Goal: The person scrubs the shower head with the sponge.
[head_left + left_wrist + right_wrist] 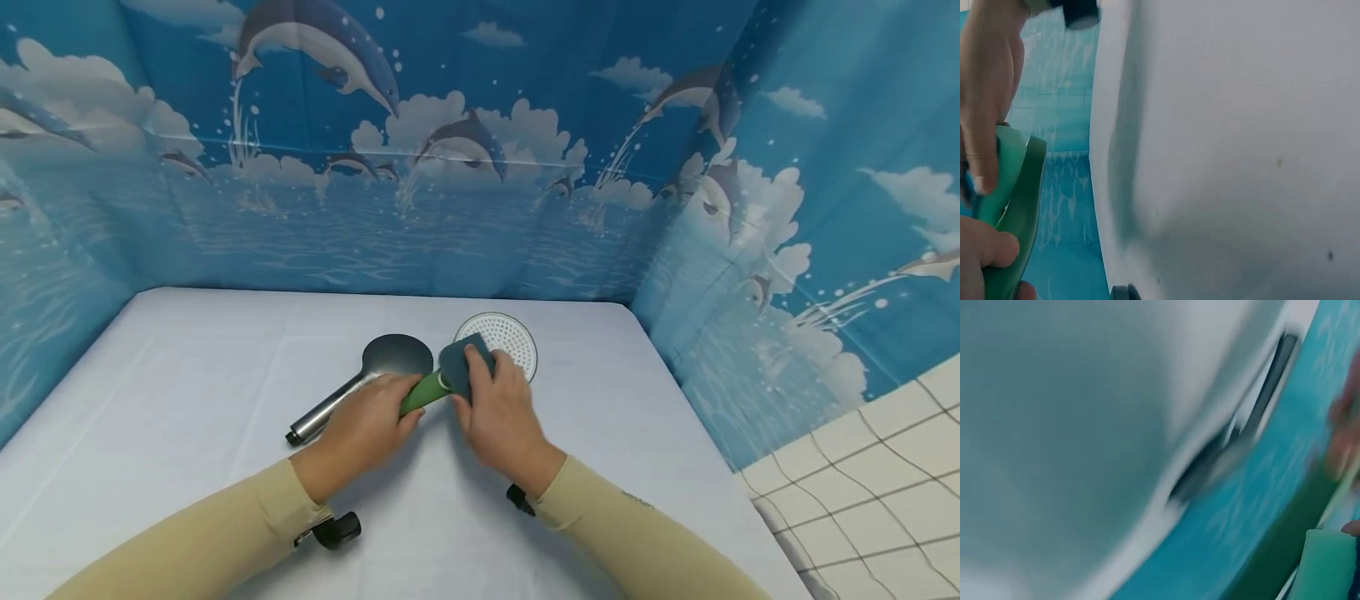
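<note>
Gripping a green-handled shower head [510, 340] by its handle, the left hand [367, 425] has its fingers curled round it above a white tablecloth [187, 400]. Between thumb and fingers, the right hand [504, 417] pinches a sponge [452, 363] (mint on one side, darker on the other) at the neck, beside the pale perforated spray face. Just to the left, a grey second shower head [397, 354] with a chrome handle lies on the tablecloth.
</note>
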`<state>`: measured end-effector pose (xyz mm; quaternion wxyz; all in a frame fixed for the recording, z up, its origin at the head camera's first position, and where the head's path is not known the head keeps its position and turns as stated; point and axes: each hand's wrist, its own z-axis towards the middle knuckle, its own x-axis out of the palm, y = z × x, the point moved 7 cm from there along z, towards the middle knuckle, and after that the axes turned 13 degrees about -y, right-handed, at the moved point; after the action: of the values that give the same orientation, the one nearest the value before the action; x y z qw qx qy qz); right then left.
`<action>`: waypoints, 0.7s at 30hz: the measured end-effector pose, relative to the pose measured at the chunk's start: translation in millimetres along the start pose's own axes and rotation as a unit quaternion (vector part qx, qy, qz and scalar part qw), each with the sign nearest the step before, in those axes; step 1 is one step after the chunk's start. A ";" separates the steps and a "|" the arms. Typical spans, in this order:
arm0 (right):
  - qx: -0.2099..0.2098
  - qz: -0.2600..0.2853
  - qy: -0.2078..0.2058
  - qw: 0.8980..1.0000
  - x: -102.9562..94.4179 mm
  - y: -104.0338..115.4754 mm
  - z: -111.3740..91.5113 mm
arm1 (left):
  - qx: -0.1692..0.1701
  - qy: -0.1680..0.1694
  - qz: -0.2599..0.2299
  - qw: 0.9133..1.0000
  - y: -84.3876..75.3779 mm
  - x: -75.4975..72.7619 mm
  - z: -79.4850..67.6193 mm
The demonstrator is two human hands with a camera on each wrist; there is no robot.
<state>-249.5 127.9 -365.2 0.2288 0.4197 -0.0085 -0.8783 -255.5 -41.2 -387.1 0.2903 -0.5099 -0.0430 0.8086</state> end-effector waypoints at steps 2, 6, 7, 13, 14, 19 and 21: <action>0.047 -0.006 0.022 0.999 -2.3 -26.1 13.2 | -0.006 -0.003 -0.006 1.000 1.3 -1.3 0.9; 0.062 -0.008 0.018 0.998 -4.1 -35.8 21.8 | -0.022 0.007 -0.016 1.000 0.9 -1.3 4.2; 0.042 -0.007 0.004 0.999 -5.0 -25.6 19.4 | -0.026 0.009 -0.017 0.999 0.2 -1.2 5.0; -0.071 -0.007 -0.023 0.997 -3.5 13.0 3.6 | -0.066 0.033 -0.026 0.997 5.5 1.5 6.2; -0.057 -0.013 -0.019 0.998 -4.2 7.7 5.7 | -0.072 0.036 -0.029 0.996 7.5 2.2 6.0; 0.057 -0.033 -0.004 0.998 -13.0 -29.4 21.0 | -0.093 0.043 -0.054 0.993 12.8 4.3 6.2; 0.056 -0.018 -0.003 0.998 -13.4 -27.2 20.2 | -0.102 0.051 -0.073 0.991 12.0 5.3 7.2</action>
<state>-267.9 154.1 -347.9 0.1886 0.4292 -0.0510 -0.8818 -268.3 -46.7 -392.2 0.2966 -0.5728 -0.1475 0.7498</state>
